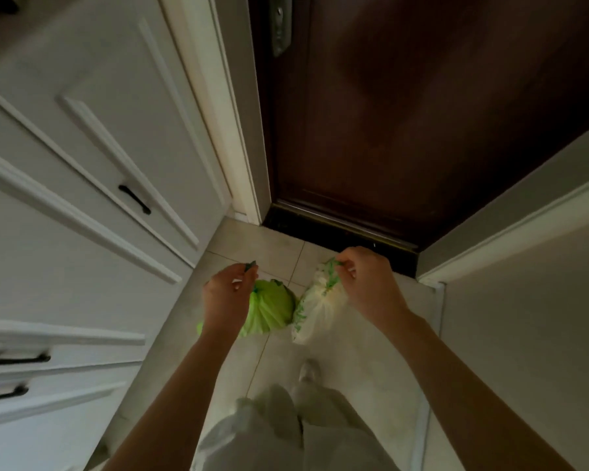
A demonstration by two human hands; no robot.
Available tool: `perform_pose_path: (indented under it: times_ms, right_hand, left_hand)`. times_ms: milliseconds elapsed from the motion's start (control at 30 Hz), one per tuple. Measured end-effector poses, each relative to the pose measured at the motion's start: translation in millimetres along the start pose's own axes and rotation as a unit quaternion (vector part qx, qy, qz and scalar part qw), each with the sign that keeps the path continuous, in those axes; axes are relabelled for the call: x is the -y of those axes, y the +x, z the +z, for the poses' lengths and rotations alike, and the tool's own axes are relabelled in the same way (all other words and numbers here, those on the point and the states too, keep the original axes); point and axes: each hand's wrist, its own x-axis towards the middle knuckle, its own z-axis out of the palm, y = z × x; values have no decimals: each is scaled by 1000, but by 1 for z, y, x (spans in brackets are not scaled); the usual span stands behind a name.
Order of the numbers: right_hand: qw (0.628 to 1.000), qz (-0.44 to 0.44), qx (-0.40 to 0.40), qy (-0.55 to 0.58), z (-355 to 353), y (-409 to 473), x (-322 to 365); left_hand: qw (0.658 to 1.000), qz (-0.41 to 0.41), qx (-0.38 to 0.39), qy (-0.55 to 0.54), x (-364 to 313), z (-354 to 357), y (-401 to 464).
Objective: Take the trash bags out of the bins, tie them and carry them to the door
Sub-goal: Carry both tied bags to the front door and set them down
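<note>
I stand facing a dark brown door (422,113), looking down at the tiled floor. My left hand (227,300) pinches the tied top of a bright green trash bag (272,309), which hangs just below the fingers. My right hand (368,283) grips the knotted neck of a white trash bag with green print (315,311). The two bags hang side by side, almost touching, above the floor a short way before the door's dark threshold (337,232).
White cabinets with black handles (135,198) line the left side. A grey wall with white skirting (524,232) closes the right. My legs and a light shoe (308,370) are below the bags on pale floor tiles (262,249).
</note>
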Motion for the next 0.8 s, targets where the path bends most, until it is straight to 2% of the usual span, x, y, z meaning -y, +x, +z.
perform_pose_path:
  times_ms: [267,567,800]
  right_hand:
    - [999,19,50,0,13,126,-21]
    - [992,55,113,-34,50,253,-56]
    - [982,21,176,-66,93,332,-92]
  left_hand:
    - [998,-41,-30,22,-17,34,110]
    - [994,-77,23,73,6,72,233]
    - [987,-115,37,105,42,108,306]
